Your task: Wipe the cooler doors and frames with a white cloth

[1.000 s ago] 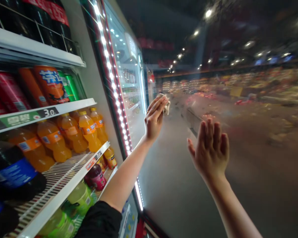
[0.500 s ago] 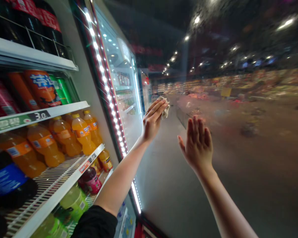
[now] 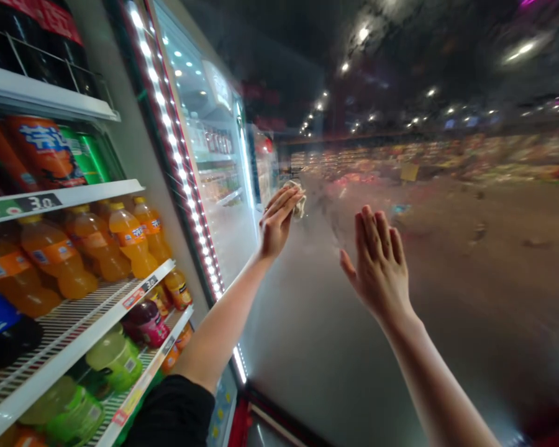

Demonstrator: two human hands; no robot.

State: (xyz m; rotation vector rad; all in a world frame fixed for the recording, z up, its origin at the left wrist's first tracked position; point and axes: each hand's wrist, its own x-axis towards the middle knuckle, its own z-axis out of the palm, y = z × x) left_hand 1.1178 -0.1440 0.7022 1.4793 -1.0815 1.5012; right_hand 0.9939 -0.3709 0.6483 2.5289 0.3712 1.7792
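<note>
A person's left hand (image 3: 276,225) presses a crumpled cloth (image 3: 297,200) against a refrigerator's glass door (image 3: 317,335), the cloth sitting at the hand's 1 o'clock, just past the fingertips. The fingers lie straight and pressed together, flat over the cloth, so it appears pinned to the glass by the hand's pressure; no pinch shows. The right hand (image 3: 379,267) is raised apart at the left hand's 3 o'clock, open with fingers together, holding nothing; whether it touches the glass cannot be told. A black sleeve (image 3: 172,413) covers the left arm above the forearm. At 9 o'clock, orange soda bottles (image 3: 133,242) stand with labels outward above a "3.0" price strip (image 3: 40,202), apparently placed to be read from the front. Blurred store displays (image 3: 447,158) lie at 2 o'clock.
</note>
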